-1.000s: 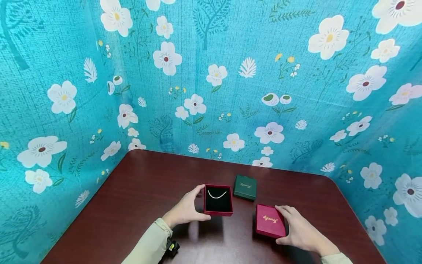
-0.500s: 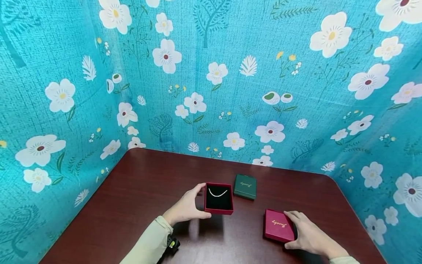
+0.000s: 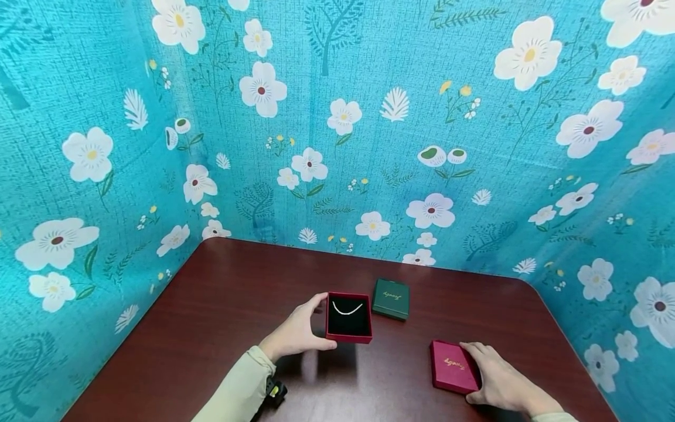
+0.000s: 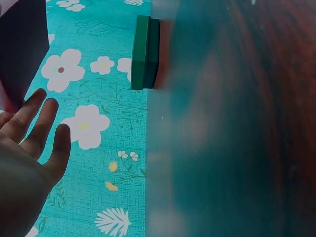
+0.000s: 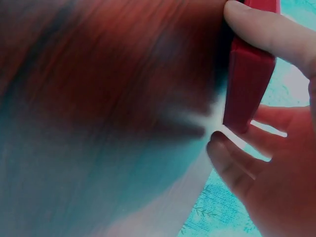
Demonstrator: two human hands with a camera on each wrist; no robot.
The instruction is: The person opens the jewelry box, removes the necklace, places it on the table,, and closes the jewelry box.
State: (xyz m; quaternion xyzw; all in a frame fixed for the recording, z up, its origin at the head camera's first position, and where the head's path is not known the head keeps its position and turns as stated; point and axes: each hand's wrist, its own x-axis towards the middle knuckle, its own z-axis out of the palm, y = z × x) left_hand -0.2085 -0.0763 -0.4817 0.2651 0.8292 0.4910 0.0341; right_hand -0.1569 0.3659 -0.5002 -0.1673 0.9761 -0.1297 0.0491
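My left hand [image 3: 296,335] grips an uncovered red jewelry box [image 3: 349,339] by its left side, thumb at the front and fingers at the back. A thin, pale chain [image 3: 344,313] hangs in a curve on the box's black insert. The box is tilted toward the head camera and held above the table. At the right, my right hand [image 3: 498,378] holds the red box lid [image 3: 454,368], with gold lettering, by its right edge. In the right wrist view the thumb lies across one side of the lid [image 5: 249,84], low over the table.
A closed green jewelry box [image 3: 391,298] with gold lettering sits on the dark reddish-brown table [image 3: 253,281], behind and between the hands. A blue flowered cloth [image 3: 369,146] hangs along the back and sides. A black device [image 3: 275,391] is strapped at the left wrist.
My right hand has carried the red lid to the right and slightly toward the front, away from the red box. The left hand and the box stay almost where they were.
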